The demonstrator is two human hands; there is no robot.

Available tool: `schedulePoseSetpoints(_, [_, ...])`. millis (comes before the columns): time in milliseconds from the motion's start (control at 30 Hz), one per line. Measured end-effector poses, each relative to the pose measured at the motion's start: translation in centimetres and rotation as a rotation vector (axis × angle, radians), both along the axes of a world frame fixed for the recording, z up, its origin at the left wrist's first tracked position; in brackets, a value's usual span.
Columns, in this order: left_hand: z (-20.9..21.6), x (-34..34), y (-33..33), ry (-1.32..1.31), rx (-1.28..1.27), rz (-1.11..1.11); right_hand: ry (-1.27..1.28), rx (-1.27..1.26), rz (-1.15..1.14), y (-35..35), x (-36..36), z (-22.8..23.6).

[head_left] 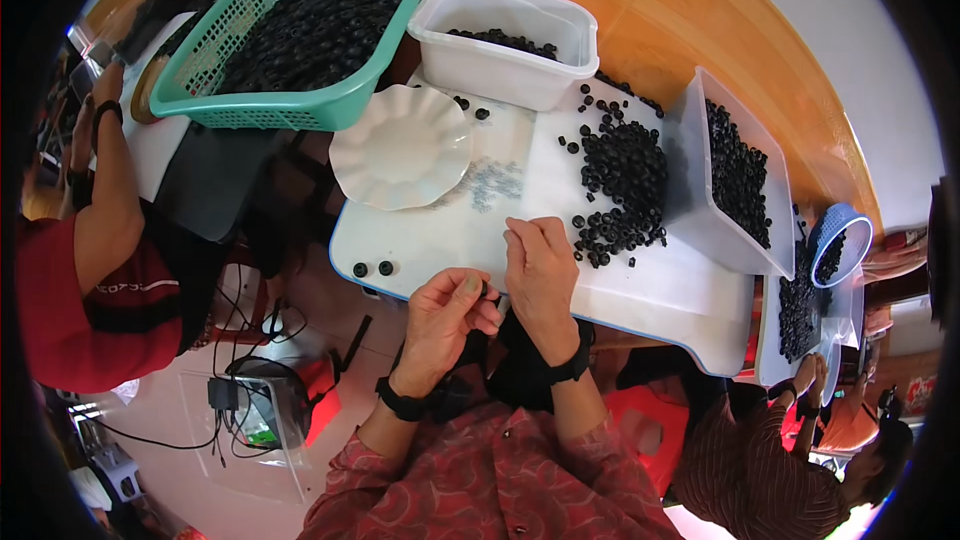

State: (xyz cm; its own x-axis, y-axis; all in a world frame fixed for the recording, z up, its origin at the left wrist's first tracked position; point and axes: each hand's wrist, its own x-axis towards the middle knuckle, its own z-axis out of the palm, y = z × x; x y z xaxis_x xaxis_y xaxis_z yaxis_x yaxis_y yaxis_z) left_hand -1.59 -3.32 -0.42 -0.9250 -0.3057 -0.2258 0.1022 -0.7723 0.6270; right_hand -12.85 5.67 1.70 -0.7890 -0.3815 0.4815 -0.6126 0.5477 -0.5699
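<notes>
My left hand pinches a small black ring-shaped part between thumb and fingers, just off the table's front edge. Close beside it, my right hand is closed at the edge, its fingers curled in; whatever it may hold is hidden. Two more black ring-shaped parts sit on the white tabletop to the left of my hands. A heap of loose black parts lies right of my right hand. Beyond my left hand is a cream plate with a wavy rim.
At the back stand a green basket and a white tub, both with black parts. A translucent bin of parts borders the heap. People work at both sides, near a blue basket. Cables hang at lower left.
</notes>
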Motion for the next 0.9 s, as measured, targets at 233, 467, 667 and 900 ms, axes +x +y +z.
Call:
schedulePoseSetpoints(233, [-0.2,0.7,-0.7,0.067,0.149,0.043,0.010,0.099,-0.007,-2.7,-0.9,-1.5])
schedulePoseSetpoints(467, [-0.4,1.0,-1.4,0.132,0.247,0.038,0.022,0.219,-0.061,-3.5,-0.7,-2.2])
schedulePoseSetpoints(667, [0.0,1.1,-1.4,0.106,0.274,0.048,0.048,0.206,-0.057,-3.3,-0.8,-2.2])
schedulePoseSetpoints(900, [0.1,1.3,-1.3,0.095,0.295,0.030,-0.556,-0.272,0.109,-0.9,2.3,0.9])
